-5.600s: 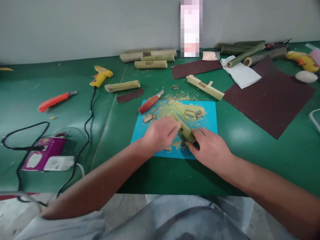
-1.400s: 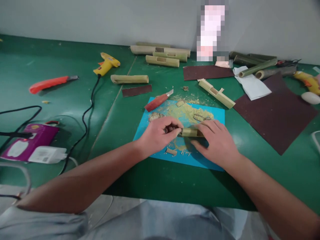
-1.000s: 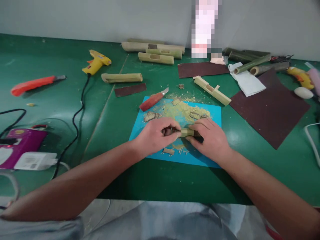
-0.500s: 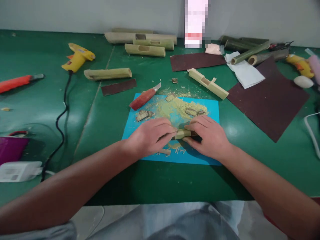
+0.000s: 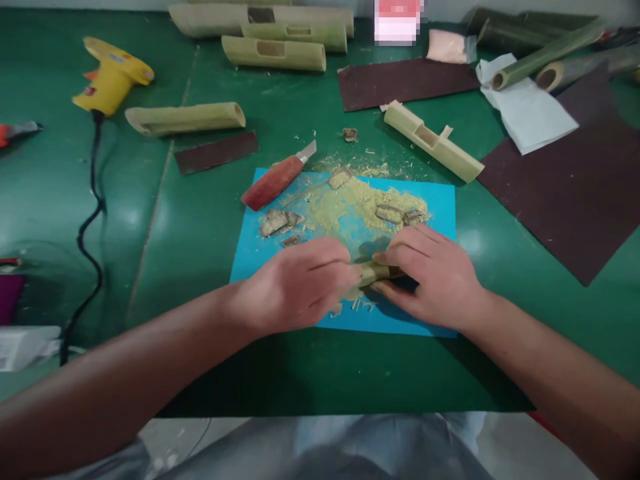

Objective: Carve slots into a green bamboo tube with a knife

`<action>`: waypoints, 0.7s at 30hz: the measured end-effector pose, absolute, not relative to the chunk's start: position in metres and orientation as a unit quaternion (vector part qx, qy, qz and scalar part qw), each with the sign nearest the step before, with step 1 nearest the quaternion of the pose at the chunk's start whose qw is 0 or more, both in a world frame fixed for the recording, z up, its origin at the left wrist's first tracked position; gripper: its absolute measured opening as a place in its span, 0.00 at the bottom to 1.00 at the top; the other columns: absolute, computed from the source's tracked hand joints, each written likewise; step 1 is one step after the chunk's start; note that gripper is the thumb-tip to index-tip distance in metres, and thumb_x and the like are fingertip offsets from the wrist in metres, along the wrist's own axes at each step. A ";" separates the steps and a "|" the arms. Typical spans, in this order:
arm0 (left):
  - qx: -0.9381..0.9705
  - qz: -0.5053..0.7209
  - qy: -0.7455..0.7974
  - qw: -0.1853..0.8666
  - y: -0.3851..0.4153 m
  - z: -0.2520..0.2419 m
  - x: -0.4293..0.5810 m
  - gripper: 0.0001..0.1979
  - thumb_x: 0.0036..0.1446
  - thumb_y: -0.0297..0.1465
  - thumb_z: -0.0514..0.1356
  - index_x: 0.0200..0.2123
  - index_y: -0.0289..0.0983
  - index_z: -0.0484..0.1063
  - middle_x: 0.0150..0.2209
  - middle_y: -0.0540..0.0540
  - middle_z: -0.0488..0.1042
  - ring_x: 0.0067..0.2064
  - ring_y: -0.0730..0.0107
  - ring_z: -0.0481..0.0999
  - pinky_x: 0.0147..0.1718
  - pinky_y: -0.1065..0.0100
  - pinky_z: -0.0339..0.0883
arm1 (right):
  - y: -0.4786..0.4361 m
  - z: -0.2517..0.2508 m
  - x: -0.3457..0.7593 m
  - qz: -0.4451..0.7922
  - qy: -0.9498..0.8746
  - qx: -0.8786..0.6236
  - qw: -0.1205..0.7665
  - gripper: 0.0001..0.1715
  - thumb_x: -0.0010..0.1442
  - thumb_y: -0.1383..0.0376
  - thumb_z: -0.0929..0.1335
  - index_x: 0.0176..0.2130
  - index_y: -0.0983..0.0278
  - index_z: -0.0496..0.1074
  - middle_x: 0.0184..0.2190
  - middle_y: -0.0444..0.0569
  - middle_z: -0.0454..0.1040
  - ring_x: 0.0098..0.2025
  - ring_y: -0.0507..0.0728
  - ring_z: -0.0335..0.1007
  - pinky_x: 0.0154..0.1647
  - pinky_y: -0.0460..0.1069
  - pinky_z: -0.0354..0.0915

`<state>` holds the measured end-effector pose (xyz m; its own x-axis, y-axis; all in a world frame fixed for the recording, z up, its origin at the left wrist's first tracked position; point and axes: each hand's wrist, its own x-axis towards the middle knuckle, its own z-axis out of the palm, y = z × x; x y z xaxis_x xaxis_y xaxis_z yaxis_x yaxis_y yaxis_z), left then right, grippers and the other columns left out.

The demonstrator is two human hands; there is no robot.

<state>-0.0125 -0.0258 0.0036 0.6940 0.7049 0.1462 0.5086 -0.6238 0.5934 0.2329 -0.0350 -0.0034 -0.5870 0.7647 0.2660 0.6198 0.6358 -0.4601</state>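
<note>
A short piece of green bamboo point(image 5: 373, 272) lies crosswise over the blue mat point(image 5: 250, 250), gripped by both hands. My right hand point(image 5: 433, 277) wraps its fingers round the bamboo's right part. My left hand point(image 5: 295, 283) is closed against the bamboo's left end; what sits under its fingers is hidden. Yellow-green sawdust point(image 5: 360, 200) and small bamboo chips point(image 5: 277, 221) cover the mat's far half. A red-handled knife point(image 5: 276, 180) rests on the mat's far left corner.
On the green table point(image 5: 210, 220) lie several cut bamboo tubes point(image 5: 186, 118), a notched bamboo piece point(image 5: 433, 141), dark sandpaper sheets point(image 5: 575, 193), a sandpaper strip point(image 5: 216, 152), white paper point(image 5: 530, 110) and a yellow glue gun point(image 5: 111, 75) with a black cord point(image 5: 87, 220). The table edge runs near my lap.
The view has tilted down and closer to the table. Both hands stay on the bamboo piece over the mat, and my left hand has shifted slightly at its end.
</note>
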 end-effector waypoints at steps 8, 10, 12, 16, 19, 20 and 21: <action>0.909 0.183 0.294 0.232 -0.023 0.007 -0.011 0.12 0.67 0.31 0.53 0.30 0.41 0.71 0.32 0.45 0.75 0.36 0.66 0.76 0.37 0.64 0.70 | -0.035 -0.002 0.234 0.166 -0.879 -0.392 0.215 0.13 0.65 0.55 0.66 0.41 0.60 0.75 0.36 0.50 0.74 0.41 0.59 0.68 0.41 0.54 0.63; 0.914 0.171 0.294 0.223 -0.023 0.008 -0.011 0.13 0.67 0.30 0.52 0.29 0.41 0.71 0.31 0.45 0.75 0.36 0.66 0.75 0.37 0.64 0.69 | -0.035 -0.001 0.234 0.171 -0.880 -0.387 0.216 0.13 0.65 0.55 0.66 0.40 0.60 0.75 0.36 0.50 0.74 0.40 0.59 0.68 0.41 0.54 0.63; 0.919 0.158 0.285 0.222 -0.023 0.010 -0.010 0.13 0.67 0.30 0.52 0.29 0.41 0.71 0.31 0.45 0.75 0.35 0.66 0.75 0.36 0.64 0.69 | -0.035 -0.001 0.234 0.176 -0.880 -0.382 0.218 0.13 0.65 0.55 0.66 0.40 0.60 0.75 0.35 0.50 0.74 0.39 0.59 0.68 0.40 0.54 0.63; 0.925 0.177 0.266 0.207 -0.021 0.013 -0.007 0.14 0.67 0.29 0.52 0.29 0.41 0.71 0.32 0.46 0.75 0.34 0.68 0.74 0.34 0.65 0.69 | -0.035 0.000 0.235 0.175 -0.880 -0.385 0.214 0.12 0.65 0.56 0.66 0.39 0.60 0.75 0.35 0.50 0.74 0.39 0.59 0.68 0.40 0.54 0.63; 0.931 0.179 0.243 0.207 -0.020 0.014 -0.005 0.14 0.68 0.28 0.52 0.28 0.40 0.70 0.31 0.46 0.75 0.33 0.69 0.73 0.34 0.66 0.69 | -0.034 0.002 0.235 0.177 -0.882 -0.385 0.207 0.13 0.65 0.55 0.66 0.39 0.60 0.75 0.35 0.50 0.74 0.39 0.59 0.68 0.39 0.54 0.63; 0.928 0.183 0.249 0.207 -0.019 0.014 -0.005 0.14 0.68 0.28 0.52 0.29 0.40 0.70 0.31 0.46 0.74 0.33 0.69 0.73 0.34 0.66 0.69 | -0.034 0.002 0.235 0.179 -0.882 -0.385 0.204 0.13 0.66 0.55 0.66 0.39 0.60 0.75 0.35 0.50 0.74 0.39 0.59 0.68 0.39 0.54 0.62; 0.924 0.183 0.262 0.208 -0.019 0.014 -0.005 0.14 0.68 0.29 0.52 0.29 0.40 0.70 0.31 0.46 0.74 0.33 0.68 0.73 0.33 0.65 0.69 | -0.034 0.003 0.235 0.181 -0.883 -0.385 0.201 0.13 0.66 0.55 0.65 0.39 0.59 0.75 0.35 0.50 0.74 0.39 0.59 0.68 0.39 0.54 0.62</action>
<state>-0.0051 -0.0192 0.0139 0.7955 0.5605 0.2301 0.4083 -0.7765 0.4799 0.2345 -0.0340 0.0026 -0.6235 0.7516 0.2153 0.6061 0.6386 -0.4741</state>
